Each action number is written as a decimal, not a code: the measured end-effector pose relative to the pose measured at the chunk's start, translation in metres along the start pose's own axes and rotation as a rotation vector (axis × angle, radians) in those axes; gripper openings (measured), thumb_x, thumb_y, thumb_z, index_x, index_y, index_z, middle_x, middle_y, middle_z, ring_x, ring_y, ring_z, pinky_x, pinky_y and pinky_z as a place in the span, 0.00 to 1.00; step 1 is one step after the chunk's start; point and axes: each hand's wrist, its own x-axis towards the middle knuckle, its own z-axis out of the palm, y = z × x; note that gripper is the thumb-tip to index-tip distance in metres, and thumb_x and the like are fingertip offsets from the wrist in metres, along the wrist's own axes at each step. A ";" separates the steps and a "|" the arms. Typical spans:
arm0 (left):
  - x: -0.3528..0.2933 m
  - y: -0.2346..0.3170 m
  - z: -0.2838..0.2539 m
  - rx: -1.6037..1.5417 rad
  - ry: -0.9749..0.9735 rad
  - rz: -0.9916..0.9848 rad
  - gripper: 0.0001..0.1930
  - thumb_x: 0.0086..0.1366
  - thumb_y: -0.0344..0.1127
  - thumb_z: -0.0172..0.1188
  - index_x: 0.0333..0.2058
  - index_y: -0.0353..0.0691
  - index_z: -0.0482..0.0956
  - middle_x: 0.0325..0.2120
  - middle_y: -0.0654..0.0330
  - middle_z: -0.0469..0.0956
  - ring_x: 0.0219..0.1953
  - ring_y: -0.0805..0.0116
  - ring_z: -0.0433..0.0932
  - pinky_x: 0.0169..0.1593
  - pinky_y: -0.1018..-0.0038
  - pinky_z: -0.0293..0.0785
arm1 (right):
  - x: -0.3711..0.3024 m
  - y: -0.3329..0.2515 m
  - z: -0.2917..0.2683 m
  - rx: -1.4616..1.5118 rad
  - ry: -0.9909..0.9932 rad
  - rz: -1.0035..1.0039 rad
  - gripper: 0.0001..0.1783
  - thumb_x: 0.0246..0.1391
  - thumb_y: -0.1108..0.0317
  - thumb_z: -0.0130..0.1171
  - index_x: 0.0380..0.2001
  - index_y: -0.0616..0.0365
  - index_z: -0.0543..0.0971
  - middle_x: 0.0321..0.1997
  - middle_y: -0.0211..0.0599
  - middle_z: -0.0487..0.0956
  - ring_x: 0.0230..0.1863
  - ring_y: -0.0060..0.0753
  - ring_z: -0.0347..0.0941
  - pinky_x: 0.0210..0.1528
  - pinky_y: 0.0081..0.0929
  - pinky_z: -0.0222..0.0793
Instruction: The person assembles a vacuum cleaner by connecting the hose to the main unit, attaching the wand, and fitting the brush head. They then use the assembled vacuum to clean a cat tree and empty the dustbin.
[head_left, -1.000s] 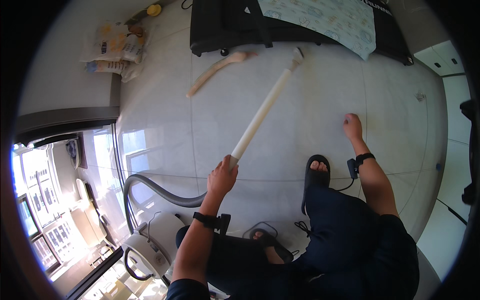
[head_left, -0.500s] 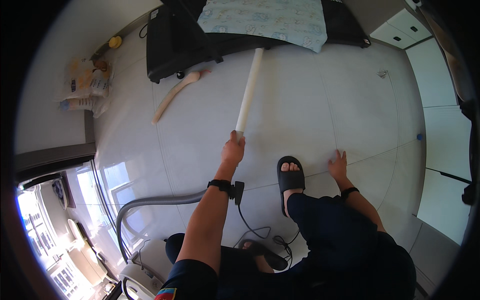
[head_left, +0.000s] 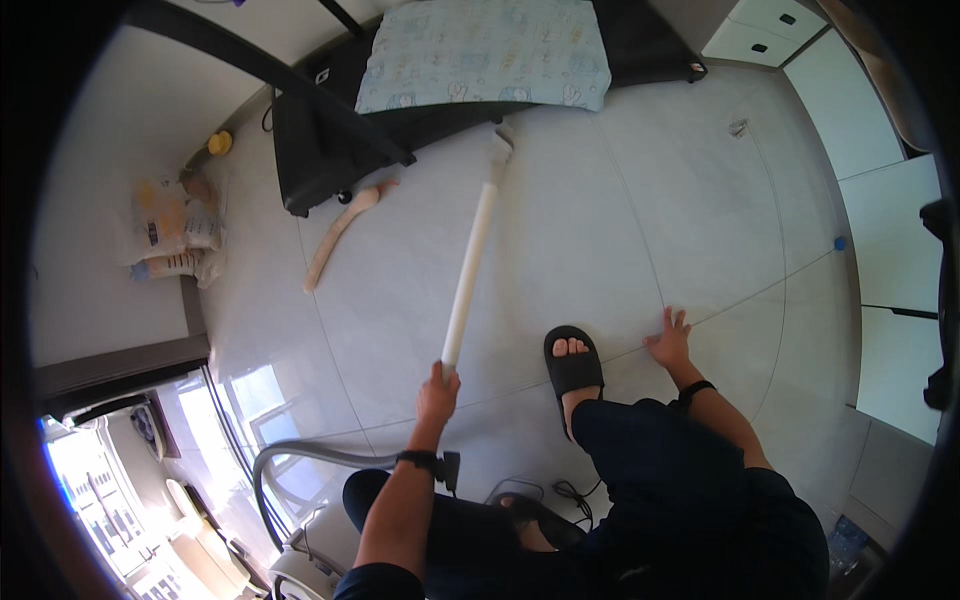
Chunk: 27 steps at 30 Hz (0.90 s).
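Note:
My left hand (head_left: 437, 396) is wrapped around the near end of a white vacuum cleaner wand (head_left: 468, 275). At its far end the wand carries a floor nozzle (head_left: 502, 147), which lies by the front edge of a black treadmill (head_left: 300, 165). A grey ribbed hose (head_left: 325, 452) curves left from below my left hand to the vacuum cleaner body (head_left: 305, 572), partly cut off at the lower edge. My right hand (head_left: 672, 342) rests on the tiled floor with its fingers spread, right of my slippered foot (head_left: 573, 372), and holds nothing.
A pale blue patterned cloth (head_left: 485, 55) covers the treadmill's middle. A long beige curved object (head_left: 340, 238) lies on the floor beside it. Plastic bags (head_left: 175, 225) stand by the left wall. White cabinets (head_left: 890, 245) line the right side. A black cable (head_left: 572, 492) lies near my feet.
My left hand has drawn the wand back toward me, and the nozzle has come out from under the treadmill into sight. My right hand stays on the floor.

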 end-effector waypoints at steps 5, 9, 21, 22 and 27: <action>-0.021 0.021 0.009 -0.003 -0.037 0.082 0.24 0.66 0.49 0.51 0.57 0.47 0.62 0.35 0.40 0.79 0.39 0.36 0.77 0.41 0.46 0.72 | -0.005 -0.004 -0.007 0.030 -0.023 0.003 0.56 0.47 0.49 0.65 0.71 0.49 0.44 0.74 0.63 0.37 0.68 0.84 0.35 0.69 0.62 0.42; 0.015 0.064 0.015 -0.042 -0.018 0.145 0.25 0.67 0.50 0.49 0.57 0.46 0.61 0.35 0.40 0.79 0.38 0.36 0.77 0.41 0.46 0.72 | -0.007 -0.007 -0.012 0.058 -0.065 0.031 0.56 0.47 0.49 0.65 0.71 0.49 0.43 0.74 0.63 0.36 0.68 0.85 0.34 0.69 0.61 0.42; 0.112 0.187 0.012 -0.022 -0.054 0.237 0.27 0.67 0.53 0.48 0.60 0.49 0.60 0.39 0.42 0.79 0.42 0.38 0.77 0.46 0.49 0.73 | -0.008 -0.011 -0.022 -0.004 -0.124 -0.038 0.55 0.51 0.49 0.61 0.69 0.66 0.42 0.70 0.77 0.40 0.70 0.79 0.33 0.69 0.66 0.30; 0.116 0.192 0.011 -0.030 -0.049 0.242 0.27 0.67 0.53 0.48 0.60 0.50 0.59 0.40 0.42 0.79 0.43 0.38 0.77 0.46 0.50 0.73 | -0.008 -0.012 -0.023 -0.017 -0.117 -0.065 0.55 0.51 0.49 0.61 0.69 0.67 0.42 0.69 0.77 0.40 0.71 0.78 0.33 0.69 0.66 0.30; 0.128 0.206 0.011 -0.029 -0.097 0.236 0.28 0.67 0.55 0.47 0.62 0.50 0.58 0.42 0.42 0.79 0.45 0.39 0.77 0.47 0.51 0.73 | -0.010 -0.011 -0.023 -0.064 -0.083 -0.081 0.55 0.51 0.50 0.61 0.68 0.71 0.44 0.68 0.79 0.44 0.72 0.75 0.32 0.68 0.69 0.29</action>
